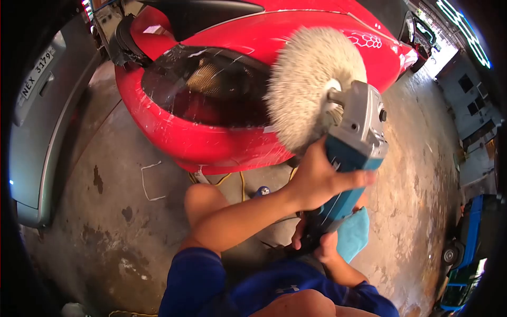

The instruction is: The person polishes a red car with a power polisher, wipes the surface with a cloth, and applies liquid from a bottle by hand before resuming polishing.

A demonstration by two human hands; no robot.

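Note:
A teal and silver power polisher (343, 153) is held up in front of me, its large shaggy wool pad (311, 84) overlapping the red car bumper (158, 129) in this view. My left hand (325, 182) is wrapped around the polisher's body just behind the metal head. Lower down, closer to my body, my right hand (322, 244) grips the dark rear handle. Beside that hand hangs a light blue cloth (355, 235). Scratches and pale marks show around the bumper's dark opening (211, 87), which has mesh inside.
A grey car panel with a licence plate (38, 74) stands at the left. Yellow cord (243, 185) runs over the stained concrete floor (111, 211) beneath the bumper, near a small blue object (262, 191). A blue vehicle (471, 227) is at the right.

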